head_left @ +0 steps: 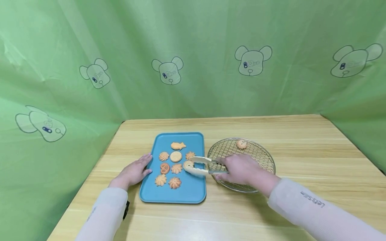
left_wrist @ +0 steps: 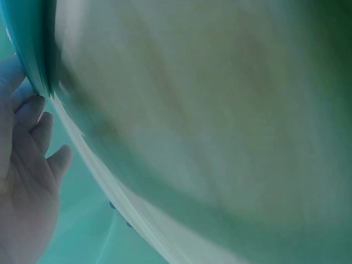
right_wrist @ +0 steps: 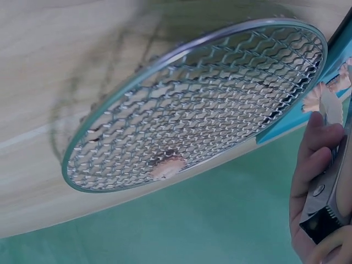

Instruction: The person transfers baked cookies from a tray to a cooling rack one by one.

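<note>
10 cookies (head_left: 176, 156), 1 tray (head_left: 181, 195), 1 rack (head_left: 257, 154)

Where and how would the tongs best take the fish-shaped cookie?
Probably across the mid-body, tongs coming in from the right and pinching its near and far long edges. The fish-shaped cookie lies on the blue tray, long axis left to right, tail pointing right. Bare tray directly right of the tail leaves an approach; the tail joint looks narrower.

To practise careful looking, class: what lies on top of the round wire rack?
One cookie lies near the far edge of the wire rack. In the head view, the right hand, gripping tongs, hides part of the rack. What is under the cookie cannot be seen.
</note>
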Action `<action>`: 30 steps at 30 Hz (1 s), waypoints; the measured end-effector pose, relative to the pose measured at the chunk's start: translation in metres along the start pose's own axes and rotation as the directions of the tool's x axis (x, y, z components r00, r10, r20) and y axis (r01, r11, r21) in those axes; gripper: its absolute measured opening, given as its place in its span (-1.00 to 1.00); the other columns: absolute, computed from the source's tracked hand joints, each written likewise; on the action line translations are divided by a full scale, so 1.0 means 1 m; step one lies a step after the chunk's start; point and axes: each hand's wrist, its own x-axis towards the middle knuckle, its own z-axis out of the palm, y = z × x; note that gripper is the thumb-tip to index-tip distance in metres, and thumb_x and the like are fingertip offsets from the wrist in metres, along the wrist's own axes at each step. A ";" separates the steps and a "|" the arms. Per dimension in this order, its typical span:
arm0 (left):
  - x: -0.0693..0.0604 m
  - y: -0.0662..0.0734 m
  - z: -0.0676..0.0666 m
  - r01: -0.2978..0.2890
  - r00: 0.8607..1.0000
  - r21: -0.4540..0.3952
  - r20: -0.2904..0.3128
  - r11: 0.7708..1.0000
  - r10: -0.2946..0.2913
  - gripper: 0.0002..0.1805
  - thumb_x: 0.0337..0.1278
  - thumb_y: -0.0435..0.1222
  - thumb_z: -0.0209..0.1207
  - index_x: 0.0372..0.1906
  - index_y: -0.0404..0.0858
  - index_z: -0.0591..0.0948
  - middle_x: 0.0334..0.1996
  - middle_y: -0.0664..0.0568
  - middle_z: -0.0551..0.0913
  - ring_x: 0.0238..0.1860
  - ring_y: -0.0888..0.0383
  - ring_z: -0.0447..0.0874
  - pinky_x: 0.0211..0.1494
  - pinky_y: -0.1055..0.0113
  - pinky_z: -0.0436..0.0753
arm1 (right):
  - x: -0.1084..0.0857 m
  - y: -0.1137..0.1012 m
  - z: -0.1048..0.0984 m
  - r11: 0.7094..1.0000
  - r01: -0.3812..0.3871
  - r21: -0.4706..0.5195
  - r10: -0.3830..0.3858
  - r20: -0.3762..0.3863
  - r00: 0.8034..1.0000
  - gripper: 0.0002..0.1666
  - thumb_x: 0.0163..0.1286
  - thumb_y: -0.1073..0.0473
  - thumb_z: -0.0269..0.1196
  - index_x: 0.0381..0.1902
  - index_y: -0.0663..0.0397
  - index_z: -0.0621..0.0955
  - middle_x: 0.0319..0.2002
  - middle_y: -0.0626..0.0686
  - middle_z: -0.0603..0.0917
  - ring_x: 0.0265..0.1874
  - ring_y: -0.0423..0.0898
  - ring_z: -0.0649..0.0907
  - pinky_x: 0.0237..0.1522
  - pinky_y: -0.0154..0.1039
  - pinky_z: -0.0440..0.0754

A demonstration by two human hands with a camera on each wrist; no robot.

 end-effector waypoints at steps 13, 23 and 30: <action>-0.001 0.001 0.001 0.003 1.000 -0.004 0.002 1.000 -0.003 -0.32 0.38 -0.15 0.05 0.45 -0.37 0.14 0.45 -0.20 0.08 0.42 -0.16 0.03 0.41 -0.07 0.13 | -0.004 0.010 0.010 0.999 -0.013 0.038 0.016 -0.082 0.996 -0.21 0.18 -0.30 0.29 0.27 -0.02 0.50 -0.27 0.03 0.69 -0.64 -0.23 0.45 -0.67 -0.28 0.46; 0.000 0.001 0.001 -0.006 1.000 0.003 -0.008 1.000 0.006 -0.33 0.39 -0.16 0.04 0.44 -0.39 0.15 0.44 -0.21 0.10 0.42 -0.16 0.04 0.41 -0.07 0.13 | -0.012 0.024 0.012 0.992 -0.076 0.102 0.085 -0.087 0.993 -0.15 0.20 -0.32 0.25 0.35 -0.05 0.41 -0.44 -0.03 0.62 -0.78 -0.21 0.35 -0.80 -0.30 0.36; -0.001 0.001 0.001 -0.009 1.000 -0.002 -0.016 1.000 0.009 -0.32 0.37 -0.16 0.06 0.43 -0.39 0.16 0.43 -0.22 0.11 0.42 -0.17 0.04 0.41 -0.08 0.13 | -0.016 0.038 0.015 0.994 -0.092 0.059 0.098 -0.122 0.988 -0.14 0.20 -0.37 0.22 0.33 -0.04 0.43 -0.23 0.10 0.69 -0.65 -0.18 0.45 -0.81 -0.29 0.34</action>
